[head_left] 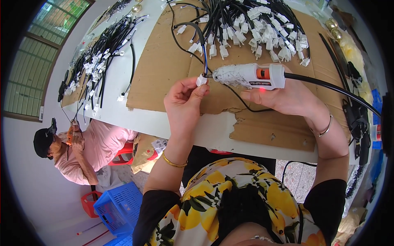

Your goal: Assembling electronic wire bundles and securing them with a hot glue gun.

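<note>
A window (33, 67) is occupying the far left. At left, a co-worker (80, 158) is wearing a black cap (42, 142). A blue crate (122, 203) is standing at near left. Yellowish plastic (348, 50) is lying at far right.

White tbl (160, 124), w/ lg brown cardboard (158, 80) flat over its middle & R side; near edge ragged, can't tell if 1 pc or 2. Far part of cardboard carries a big pile of blk cables w/ wht connectors (269, 33), ends facing the near side. Thin blk cord (256, 111) curves across the cardboard. L side of tbl: smaller bunch of similar cables (102, 53), plus 1 loose cable (132, 61) between bunch & cardboard. R edge: blk tangle (359, 119), details unclear.
</note>
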Tool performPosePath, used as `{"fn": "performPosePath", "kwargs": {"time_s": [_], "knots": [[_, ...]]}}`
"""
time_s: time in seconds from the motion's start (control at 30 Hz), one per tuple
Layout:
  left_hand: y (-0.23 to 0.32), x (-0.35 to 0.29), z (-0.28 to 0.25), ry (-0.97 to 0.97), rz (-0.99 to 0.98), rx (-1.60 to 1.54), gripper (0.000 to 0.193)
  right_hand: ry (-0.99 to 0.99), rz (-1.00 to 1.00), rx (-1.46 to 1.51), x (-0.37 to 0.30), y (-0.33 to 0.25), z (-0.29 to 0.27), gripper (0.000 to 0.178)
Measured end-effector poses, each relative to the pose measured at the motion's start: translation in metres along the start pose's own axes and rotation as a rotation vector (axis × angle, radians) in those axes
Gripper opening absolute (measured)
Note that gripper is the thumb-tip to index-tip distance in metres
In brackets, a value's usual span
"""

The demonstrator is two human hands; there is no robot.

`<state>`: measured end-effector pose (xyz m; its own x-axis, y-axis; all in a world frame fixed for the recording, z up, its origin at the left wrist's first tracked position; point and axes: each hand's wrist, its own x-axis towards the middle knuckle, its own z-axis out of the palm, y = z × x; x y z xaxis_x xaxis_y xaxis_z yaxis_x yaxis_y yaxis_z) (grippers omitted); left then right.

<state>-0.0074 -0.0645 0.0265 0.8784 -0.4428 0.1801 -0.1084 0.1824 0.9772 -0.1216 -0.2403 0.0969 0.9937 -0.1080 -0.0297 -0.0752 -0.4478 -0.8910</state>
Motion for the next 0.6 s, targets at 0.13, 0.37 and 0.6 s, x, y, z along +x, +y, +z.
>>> {"fn": "performPosePath", "kwargs": {"time_s": [0.13,0.37,0.6], "knots": [[0.0,0.0,0.001,0.0,-0.007,0.007,0.013,-0.001,0.008,0.009,0.0,-0.001,-0.001,0.031],[-0.001,0.0,0.0,0.003,0.008,0.029,0.014,-0.011,0.026,-0.053,0.0,-0.005,-0.003,0.033],[-0.003,0.0,0.0,0.019,0.017,0.029,0.014,0.007,-0.026,-0.023,0.002,0.007,-0.001,0.035]]}}
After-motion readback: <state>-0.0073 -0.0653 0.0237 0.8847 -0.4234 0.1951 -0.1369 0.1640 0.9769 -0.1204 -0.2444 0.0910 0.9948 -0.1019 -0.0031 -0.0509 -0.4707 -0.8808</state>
